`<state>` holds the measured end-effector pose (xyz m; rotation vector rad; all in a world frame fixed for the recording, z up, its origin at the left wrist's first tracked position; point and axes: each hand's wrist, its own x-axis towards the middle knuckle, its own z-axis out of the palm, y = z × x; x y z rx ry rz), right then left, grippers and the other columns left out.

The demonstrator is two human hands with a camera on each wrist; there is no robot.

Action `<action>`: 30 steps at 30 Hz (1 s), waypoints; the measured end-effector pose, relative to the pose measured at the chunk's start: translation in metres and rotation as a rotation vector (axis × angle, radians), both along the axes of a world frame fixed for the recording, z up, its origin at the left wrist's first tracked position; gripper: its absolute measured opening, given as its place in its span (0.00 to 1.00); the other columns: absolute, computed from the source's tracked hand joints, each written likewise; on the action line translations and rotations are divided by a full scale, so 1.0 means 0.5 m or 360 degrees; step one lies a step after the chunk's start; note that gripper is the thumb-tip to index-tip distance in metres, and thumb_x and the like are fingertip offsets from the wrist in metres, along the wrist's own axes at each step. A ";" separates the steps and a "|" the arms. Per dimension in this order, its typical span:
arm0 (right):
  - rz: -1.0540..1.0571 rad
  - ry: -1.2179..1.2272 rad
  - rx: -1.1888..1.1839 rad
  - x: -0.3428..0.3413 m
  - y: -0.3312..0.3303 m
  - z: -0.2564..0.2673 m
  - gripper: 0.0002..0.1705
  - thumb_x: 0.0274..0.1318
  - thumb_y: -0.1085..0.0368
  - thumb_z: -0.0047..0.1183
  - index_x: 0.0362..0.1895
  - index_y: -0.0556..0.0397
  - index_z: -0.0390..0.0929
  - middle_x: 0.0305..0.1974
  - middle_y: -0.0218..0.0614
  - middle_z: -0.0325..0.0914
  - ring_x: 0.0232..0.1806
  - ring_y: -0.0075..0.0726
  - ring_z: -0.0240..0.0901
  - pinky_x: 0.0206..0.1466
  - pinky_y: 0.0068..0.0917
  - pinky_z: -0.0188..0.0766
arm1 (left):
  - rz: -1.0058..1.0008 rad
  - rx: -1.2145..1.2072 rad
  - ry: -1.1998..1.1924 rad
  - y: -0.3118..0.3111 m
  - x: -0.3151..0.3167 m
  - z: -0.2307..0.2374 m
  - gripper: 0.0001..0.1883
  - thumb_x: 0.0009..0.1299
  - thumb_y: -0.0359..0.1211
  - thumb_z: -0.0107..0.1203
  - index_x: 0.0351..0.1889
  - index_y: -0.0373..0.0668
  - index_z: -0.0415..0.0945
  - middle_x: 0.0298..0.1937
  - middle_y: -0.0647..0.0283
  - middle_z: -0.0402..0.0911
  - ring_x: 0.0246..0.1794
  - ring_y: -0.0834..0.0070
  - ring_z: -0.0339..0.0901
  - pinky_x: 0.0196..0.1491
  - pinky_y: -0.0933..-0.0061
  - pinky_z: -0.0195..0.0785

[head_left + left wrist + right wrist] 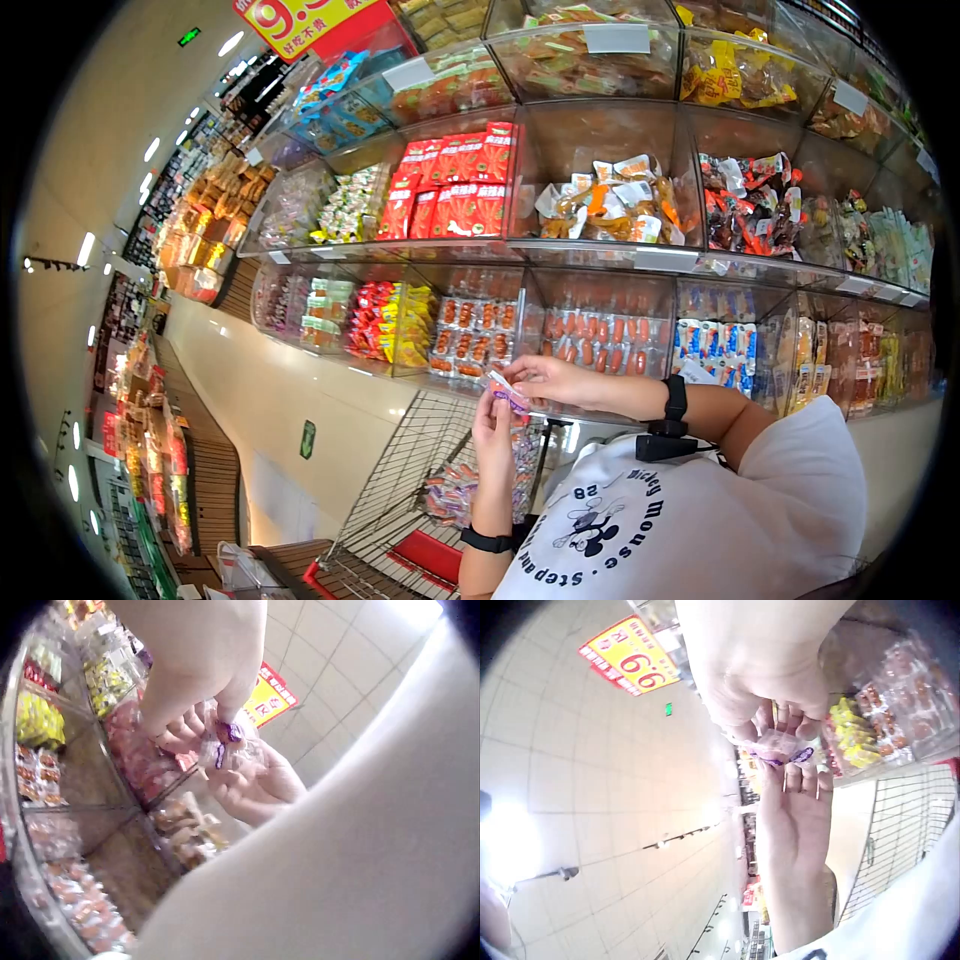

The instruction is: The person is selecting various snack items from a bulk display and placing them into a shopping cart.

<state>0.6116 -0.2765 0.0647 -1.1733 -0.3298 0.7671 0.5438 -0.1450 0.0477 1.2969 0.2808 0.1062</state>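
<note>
A small clear packet with purple print is held between both hands in front of the shirt. My left hand grips it from below, fingers bent around one side. From the right, my right hand pinches its edge between thumb and fingers. The left wrist view has the packet between the left hand at the top and the right hand. In the right wrist view the crinkled wrapper stretches between the right hand and the left hand. What the packet contains is unclear.
A wire shopping cart stands below the hands, with many small packets inside. Clear shelf bins hold red packs, sausages and other wrapped snacks. A yellow and red price sign hangs at the upper left.
</note>
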 end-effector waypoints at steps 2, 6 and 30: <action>0.0037 0.0065 -0.0063 0.009 -0.018 -0.079 0.17 0.48 0.61 0.45 0.43 0.56 0.66 0.32 0.30 0.68 0.26 0.16 0.61 0.25 0.11 0.57 | -0.0070 0.0292 0.0026 -0.001 0.012 -0.066 0.13 0.60 0.31 0.46 0.40 0.33 0.67 0.33 0.63 0.71 0.32 0.80 0.68 0.36 0.83 0.61; 0.0256 0.0272 -0.0394 0.031 -0.075 -0.198 0.14 0.48 0.61 0.46 0.39 0.54 0.68 0.28 0.30 0.69 0.24 0.17 0.61 0.23 0.15 0.58 | -0.0341 0.1389 -0.0151 -0.007 0.039 -0.171 0.11 0.54 0.32 0.53 0.33 0.37 0.73 0.27 0.57 0.73 0.23 0.74 0.70 0.28 0.78 0.63; -0.0731 0.0910 -0.1174 0.008 -0.093 -0.765 0.14 0.36 0.62 0.51 0.26 0.60 0.70 0.23 0.38 0.71 0.23 0.31 0.70 0.23 0.25 0.67 | 0.0432 0.0346 0.0983 0.159 -0.336 -0.327 0.10 0.62 0.31 0.44 0.40 0.39 0.66 0.33 0.67 0.70 0.31 0.83 0.65 0.33 0.85 0.59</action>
